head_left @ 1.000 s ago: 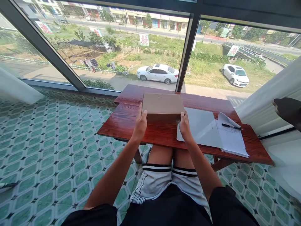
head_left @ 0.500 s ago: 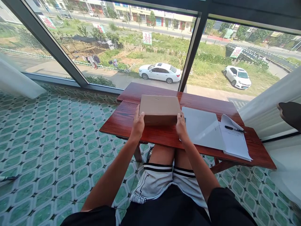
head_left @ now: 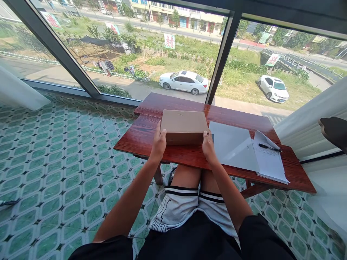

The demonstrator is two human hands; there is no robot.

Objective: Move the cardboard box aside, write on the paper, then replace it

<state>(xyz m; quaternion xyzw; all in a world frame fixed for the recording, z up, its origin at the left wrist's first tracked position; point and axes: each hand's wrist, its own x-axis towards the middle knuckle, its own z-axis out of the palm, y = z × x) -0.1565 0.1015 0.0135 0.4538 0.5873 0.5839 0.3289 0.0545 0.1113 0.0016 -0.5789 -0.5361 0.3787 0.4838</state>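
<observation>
Both hands grip a flat rectangular cardboard box [head_left: 184, 125] on glossy wood.

Bright window daylight, wide-angle edge distortion

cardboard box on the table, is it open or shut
Shut. The cardboard box lies flat on the red table with its top face unbroken, no flap lifted. The left hand and right hand grip its near corners.

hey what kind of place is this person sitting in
Probably an upper-floor sunroom or glazed balcony used as a work spot. A large window looks down on parked cars, the floor is green patterned tile, and a low red wooden table carries a cardboard box, papers and a pen.
</observation>
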